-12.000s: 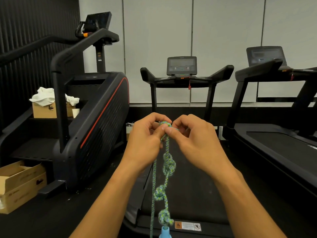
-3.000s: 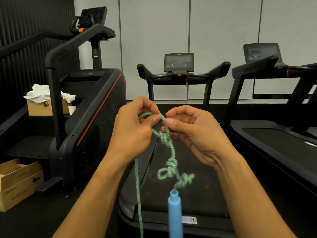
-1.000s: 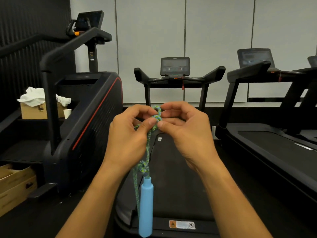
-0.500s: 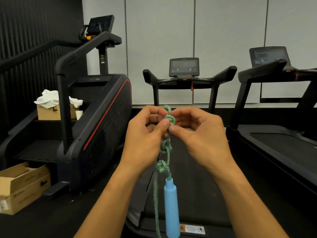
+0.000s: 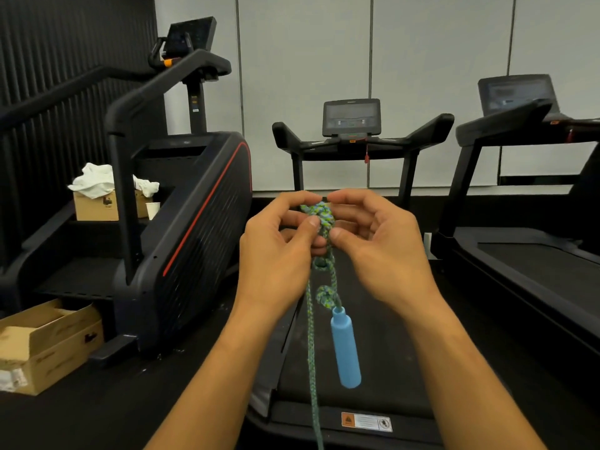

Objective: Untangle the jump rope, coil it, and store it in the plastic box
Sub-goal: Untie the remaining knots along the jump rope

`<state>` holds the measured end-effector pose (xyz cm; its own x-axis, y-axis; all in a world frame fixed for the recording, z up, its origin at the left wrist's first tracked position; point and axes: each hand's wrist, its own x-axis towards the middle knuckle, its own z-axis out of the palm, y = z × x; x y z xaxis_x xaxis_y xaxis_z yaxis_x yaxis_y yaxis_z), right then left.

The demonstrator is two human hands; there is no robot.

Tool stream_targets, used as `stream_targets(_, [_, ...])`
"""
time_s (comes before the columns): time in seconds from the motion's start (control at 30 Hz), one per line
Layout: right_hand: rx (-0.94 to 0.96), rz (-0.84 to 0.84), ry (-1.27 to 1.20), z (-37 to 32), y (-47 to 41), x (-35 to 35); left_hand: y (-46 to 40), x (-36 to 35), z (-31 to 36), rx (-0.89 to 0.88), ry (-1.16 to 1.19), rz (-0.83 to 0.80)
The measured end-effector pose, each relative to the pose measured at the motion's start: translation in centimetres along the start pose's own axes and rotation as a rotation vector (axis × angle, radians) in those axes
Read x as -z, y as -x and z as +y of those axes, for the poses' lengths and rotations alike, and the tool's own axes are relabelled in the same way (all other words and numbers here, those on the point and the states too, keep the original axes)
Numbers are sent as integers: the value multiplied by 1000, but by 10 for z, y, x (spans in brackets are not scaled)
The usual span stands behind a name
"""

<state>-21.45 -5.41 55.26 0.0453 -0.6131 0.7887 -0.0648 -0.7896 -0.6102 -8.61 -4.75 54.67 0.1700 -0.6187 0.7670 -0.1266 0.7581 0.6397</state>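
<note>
The setting is a gym room with pale wall panels at the back and a dark ribbed wall at left. A black treadmill (image 5: 354, 336) stands directly ahead, its belt deck running toward the viewer and a warning label at its near edge. A second treadmill (image 5: 532, 254) stands at right. A black stair-climber machine (image 5: 181, 228) with a red trim line stands at left. An open cardboard box (image 5: 42, 345) sits on the dark floor beside it; a smaller cardboard box (image 5: 97, 206) with white cloth (image 5: 97, 180) on top rests on the machine's steps, next to a paper cup (image 5: 152, 210).

The jump rope (image 5: 311, 352) is a braided cord, green flecked with blue and yellow, rough in texture. It hangs in mid-air above the treadmill deck, with several tight knots stacked below the hands. A smooth, cylindrical light-blue handle (image 5: 345, 347) dangles from the lowest knot, tilted slightly.

The left hand (image 5: 276, 258) pinches the uppermost knot between thumb and curled fingers. The right hand (image 5: 380, 251) pinches the same knot from the opposite side, thumb tip against the cord, remaining fingers curled. Both hands nearly touch at the fingertips.
</note>
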Motion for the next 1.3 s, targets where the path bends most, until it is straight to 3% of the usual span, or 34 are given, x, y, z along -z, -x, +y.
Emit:
stream_targets(0.13, [-18,62,-87,-2,-1,2,-1,-2,-2,61,50,17])
stream_targets(0.7, [60,139,123,4,2,6,0,3,1,-80,-46,-131])
stream_targets(0.87, [40,129,125,4,0,5,-1,4,-1,-65,-40,-77])
stream_targets(1.3, [-129,80,-164,-2,1,4,0,3,5,-12,20,55])
